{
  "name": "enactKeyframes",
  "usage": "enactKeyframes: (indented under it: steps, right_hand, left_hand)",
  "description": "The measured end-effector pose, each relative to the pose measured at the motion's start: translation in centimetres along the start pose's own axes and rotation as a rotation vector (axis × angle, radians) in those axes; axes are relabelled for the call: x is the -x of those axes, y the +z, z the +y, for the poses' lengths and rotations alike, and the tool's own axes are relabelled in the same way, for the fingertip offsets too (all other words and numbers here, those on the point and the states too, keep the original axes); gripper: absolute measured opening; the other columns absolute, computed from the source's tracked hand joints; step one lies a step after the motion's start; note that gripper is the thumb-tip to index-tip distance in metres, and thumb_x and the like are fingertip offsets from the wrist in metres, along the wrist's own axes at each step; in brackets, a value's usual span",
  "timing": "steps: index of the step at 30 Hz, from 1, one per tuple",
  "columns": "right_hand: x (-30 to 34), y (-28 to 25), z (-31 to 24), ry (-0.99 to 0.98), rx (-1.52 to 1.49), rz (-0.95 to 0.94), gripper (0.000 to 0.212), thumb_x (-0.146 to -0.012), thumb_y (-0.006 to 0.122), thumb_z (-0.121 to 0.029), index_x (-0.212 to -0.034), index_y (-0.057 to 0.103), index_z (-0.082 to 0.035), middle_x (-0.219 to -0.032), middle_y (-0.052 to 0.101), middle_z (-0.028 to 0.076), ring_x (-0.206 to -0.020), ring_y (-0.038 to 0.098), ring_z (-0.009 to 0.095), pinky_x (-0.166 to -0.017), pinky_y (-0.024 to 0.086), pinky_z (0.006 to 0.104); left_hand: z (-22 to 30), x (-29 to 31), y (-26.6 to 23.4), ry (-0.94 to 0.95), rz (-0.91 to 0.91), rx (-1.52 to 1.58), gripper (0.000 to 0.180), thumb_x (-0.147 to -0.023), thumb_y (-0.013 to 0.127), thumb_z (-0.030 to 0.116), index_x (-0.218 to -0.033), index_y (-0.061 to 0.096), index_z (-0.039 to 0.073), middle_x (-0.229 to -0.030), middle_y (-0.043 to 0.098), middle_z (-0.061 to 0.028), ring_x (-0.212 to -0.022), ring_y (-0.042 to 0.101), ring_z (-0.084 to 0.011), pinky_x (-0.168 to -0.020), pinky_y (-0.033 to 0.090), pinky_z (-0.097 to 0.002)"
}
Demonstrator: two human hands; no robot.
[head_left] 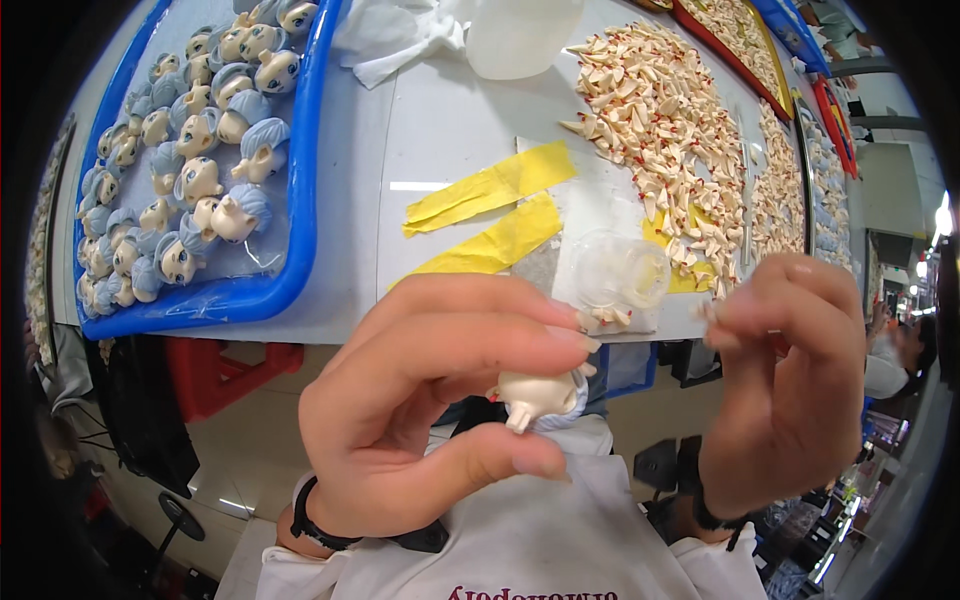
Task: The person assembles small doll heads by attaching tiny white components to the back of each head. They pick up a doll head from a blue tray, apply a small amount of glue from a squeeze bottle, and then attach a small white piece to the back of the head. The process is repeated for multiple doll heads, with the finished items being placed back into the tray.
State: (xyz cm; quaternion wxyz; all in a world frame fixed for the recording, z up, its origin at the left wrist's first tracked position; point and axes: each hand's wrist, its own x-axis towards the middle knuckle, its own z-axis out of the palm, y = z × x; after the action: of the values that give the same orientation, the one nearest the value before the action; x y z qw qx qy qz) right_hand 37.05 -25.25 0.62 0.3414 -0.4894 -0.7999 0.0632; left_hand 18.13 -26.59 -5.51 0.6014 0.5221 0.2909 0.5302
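Between the thumb and fingers of my left hand (430, 390) is a small doll head (538, 396), cream with light blue hair. It is turned so that its face is hidden, and a short peg-like part sticks out toward my thumb. My right hand (790, 360) is raised off to the right, its thumb and fingertips pinched together. A tiny pale bit may be between those tips, too blurred to name. Just beyond the hands lies a clear plastic dish (622, 272) near the table edge, with a few small cream pieces beside it.
A blue tray (305, 190) of similar doll heads (200, 180) stands at the left. A heap of small pointed cream pieces (660, 110), some red-tipped, covers the right. Yellow tape strips (490, 185), a white cloth (400, 35) and a translucent container (522, 35) lie between; a red stool (225, 375) stands below.
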Motion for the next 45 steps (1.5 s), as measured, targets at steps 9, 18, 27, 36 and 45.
enactKeyframes:
  steps: [9,18,27,36,45]
  right_hand:
    - [0.9,1.2,-2.2,0.057,-0.266,-0.024,0.016,-0.068,0.066,0.003,-0.078,0.059,-0.005,-0.072,0.054,0.009,-0.061,0.05,0.016,-0.056,0.04,0.0247]
    - [0.8,-0.5,-0.4,0.038,-0.433,-0.226,0.023,-0.069,0.07,-0.002,-0.089,0.059,-0.004,-0.082,0.058,0.009,-0.069,0.054,0.018,-0.062,0.043,0.028]
    - [1.4,-5.4,1.7,0.63,-0.635,-0.266,0.028,-0.077,0.064,-0.008,-0.103,0.055,0.0,-0.092,0.057,0.006,-0.079,0.055,0.01,-0.069,0.043,0.0221]
    - [6.2,-13.6,14.2,0.677,0.333,0.346,0.035,-0.078,0.06,-0.008,-0.112,0.056,-0.001,-0.112,0.058,0.013,-0.1,0.056,0.02,-0.082,0.045,0.0302]
    - [2.3,-8.7,14.2,0.558,0.225,-0.12,0.014,-0.068,0.061,0.002,-0.082,0.059,0.002,-0.078,0.059,0.012,-0.067,0.057,0.023,-0.063,0.045,0.0305]
  left_hand:
    - [0.2,0.6,1.2,0.043,0.074,-0.094,0.049,-0.069,0.077,0.029,-0.1,0.055,-0.002,-0.089,0.055,-0.0122,-0.075,0.058,-0.017,-0.068,0.048,-0.0269]
    - [0.9,0.7,1.1,0.097,0.026,-0.375,0.047,-0.068,0.077,0.027,-0.1,0.057,-0.002,-0.088,0.056,-0.012,-0.076,0.056,-0.0186,-0.067,0.044,-0.0266]
    - [2.1,-2.0,3.1,0.56,0.011,-1.012,0.035,-0.066,0.074,0.011,-0.098,0.062,0.006,-0.096,0.058,-0.0102,-0.089,0.054,-0.0261,-0.078,0.047,-0.0332]
    - [6.4,-1.2,-11.5,-0.036,0.418,-1.589,0.046,-0.094,0.041,0.032,-0.132,0.037,0.007,-0.135,0.038,-0.0118,-0.126,0.034,-0.0259,-0.104,0.026,-0.0384]
    - [5.3,-4.6,-8.9,-0.109,0.223,-1.691,0.041,-0.095,0.035,0.033,-0.127,0.045,0.01,-0.134,0.039,-0.0114,-0.127,0.034,-0.0265,-0.105,0.026,-0.0387]
